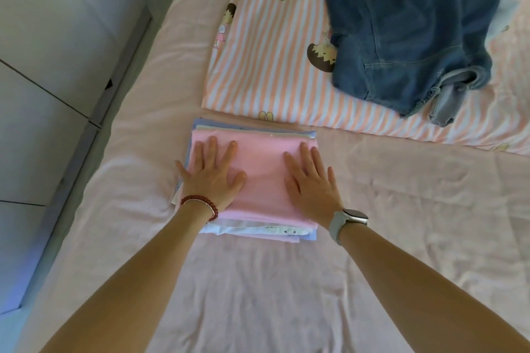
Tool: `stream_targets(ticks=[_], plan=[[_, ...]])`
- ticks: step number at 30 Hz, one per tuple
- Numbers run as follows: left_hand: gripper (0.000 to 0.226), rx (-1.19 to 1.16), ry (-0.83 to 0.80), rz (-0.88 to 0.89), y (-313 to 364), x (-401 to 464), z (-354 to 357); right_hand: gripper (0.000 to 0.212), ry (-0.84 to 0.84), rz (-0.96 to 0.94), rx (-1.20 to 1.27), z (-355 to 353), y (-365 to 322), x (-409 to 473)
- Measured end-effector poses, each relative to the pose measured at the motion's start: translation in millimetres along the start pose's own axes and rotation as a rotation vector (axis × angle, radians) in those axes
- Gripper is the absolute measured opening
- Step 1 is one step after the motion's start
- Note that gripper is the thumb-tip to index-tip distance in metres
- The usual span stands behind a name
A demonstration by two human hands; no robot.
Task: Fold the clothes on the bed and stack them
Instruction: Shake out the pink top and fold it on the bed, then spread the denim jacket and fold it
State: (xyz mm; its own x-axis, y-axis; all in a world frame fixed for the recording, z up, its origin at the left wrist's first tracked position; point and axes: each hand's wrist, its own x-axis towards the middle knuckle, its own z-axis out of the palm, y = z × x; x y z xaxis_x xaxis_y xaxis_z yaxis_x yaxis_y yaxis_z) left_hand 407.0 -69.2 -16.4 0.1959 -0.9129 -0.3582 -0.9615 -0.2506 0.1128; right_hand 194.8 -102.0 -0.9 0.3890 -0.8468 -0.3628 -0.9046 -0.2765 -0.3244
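Both hands lie flat on the folded pink garment (262,178) that tops the stack of folded clothes (252,231), near the left side of the bed (258,295). The left hand (210,173) presses down with its grip spread, fingers straight and apart; the right hand (311,180) does the same (nothing pinched by either). Well apart, up on the striped cartoon-print quilt (269,60), a pair of denim shorts (407,37) lies unfolded and crumpled. A red bead bracelet (200,202) circles the left wrist, a watch (348,221) the right.
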Motion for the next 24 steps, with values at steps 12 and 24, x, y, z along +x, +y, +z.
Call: stream_targets(ticks=[12,24], plan=[[0.058,-0.308,0.085,0.363,232,18,-3,0.047,0.298,0.291,-0.124,-96,191,4],[0.098,-0.009,-0.251,0.155,264,51,130,0.036,0.426,0.099,-0.294,-92,251,107]])
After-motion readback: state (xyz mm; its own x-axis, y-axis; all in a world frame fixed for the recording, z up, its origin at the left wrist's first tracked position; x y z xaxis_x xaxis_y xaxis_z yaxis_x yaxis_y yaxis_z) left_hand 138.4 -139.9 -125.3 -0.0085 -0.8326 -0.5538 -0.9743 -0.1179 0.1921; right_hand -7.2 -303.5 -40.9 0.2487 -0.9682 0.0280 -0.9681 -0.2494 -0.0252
